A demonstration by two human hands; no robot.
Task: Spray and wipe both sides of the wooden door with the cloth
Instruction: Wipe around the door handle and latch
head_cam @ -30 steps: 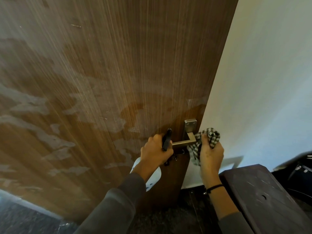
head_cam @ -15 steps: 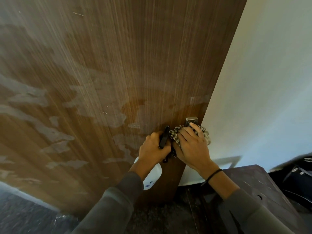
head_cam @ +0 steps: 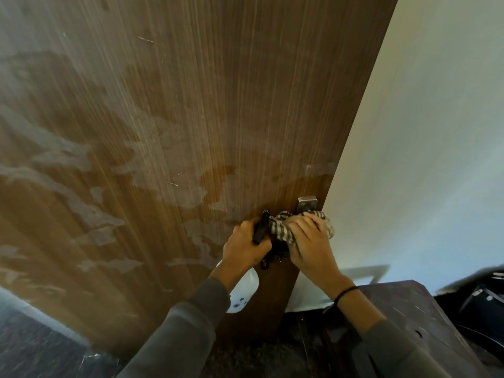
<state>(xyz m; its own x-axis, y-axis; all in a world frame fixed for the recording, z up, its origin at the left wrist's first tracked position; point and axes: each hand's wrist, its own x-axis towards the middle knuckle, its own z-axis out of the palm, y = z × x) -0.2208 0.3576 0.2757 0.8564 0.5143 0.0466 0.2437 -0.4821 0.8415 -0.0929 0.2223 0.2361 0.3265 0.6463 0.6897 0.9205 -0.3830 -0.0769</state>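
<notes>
A wooden door [head_cam: 191, 132] fills most of the view, its brown face streaked with pale, wet-looking patches across the left and middle. To the right, a white wall [head_cam: 422, 132] runs alongside the door's edge, and a dark wooden bench [head_cam: 403, 309] sits near the lower right corner. Near the door's right edge, a person's right hand [head_cam: 311, 241] presses a checked cloth [head_cam: 281, 227] over the door handle, fingers [head_cam: 305, 223] curled and lying close together over the bunched fabric; only the handle's metal plate [head_cam: 307, 203] shows above it (the lever itself is hidden beneath the cloth). Just to the left, touching the cloth, the left hand [head_cam: 245, 246] is wrapped around the black trigger head of a white spray bottle [head_cam: 242, 293], fingers closed around its neck, the bottle body hanging below the wrist. The step in hand appears to be wiping the handle on this side. The next move likely calls for carrying the cloth back onto the streaked panel, with long strokes over the wet patches before they dry.
</notes>
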